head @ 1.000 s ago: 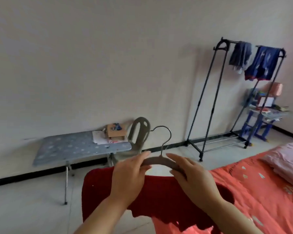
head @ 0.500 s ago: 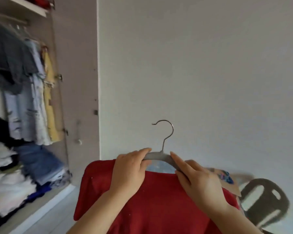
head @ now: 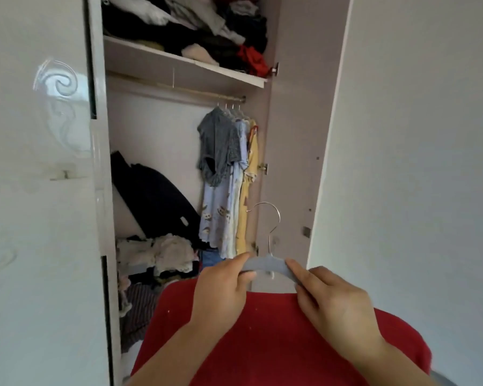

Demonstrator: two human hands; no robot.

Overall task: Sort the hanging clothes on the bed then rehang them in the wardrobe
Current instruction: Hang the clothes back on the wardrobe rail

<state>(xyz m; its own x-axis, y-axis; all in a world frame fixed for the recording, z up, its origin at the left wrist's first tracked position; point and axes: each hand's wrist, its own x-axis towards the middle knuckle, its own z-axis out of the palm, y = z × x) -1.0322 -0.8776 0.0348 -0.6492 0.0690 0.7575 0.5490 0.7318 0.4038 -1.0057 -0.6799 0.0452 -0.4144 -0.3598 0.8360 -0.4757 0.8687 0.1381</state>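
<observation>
A grey hanger (head: 265,267) carrying a red garment (head: 276,335) is held low in the centre of the frame. Its left end is gripped by the left hand (head: 221,291) and its right end by the right hand (head: 335,299). Its long axis is laid across the frame, with the hook (head: 273,215) upright between the hands. The wardrobe rail (head: 201,92) lies well above, in the upper centre and roughly parallel to the hanger. Bare rail is seen left of the hung clothes (head: 229,174), on the left hand's side.

Clothes (head: 229,174) hang on the rail (head: 201,93) under the shelf (head: 179,65), inside the wardrobe (head: 293,135).
</observation>
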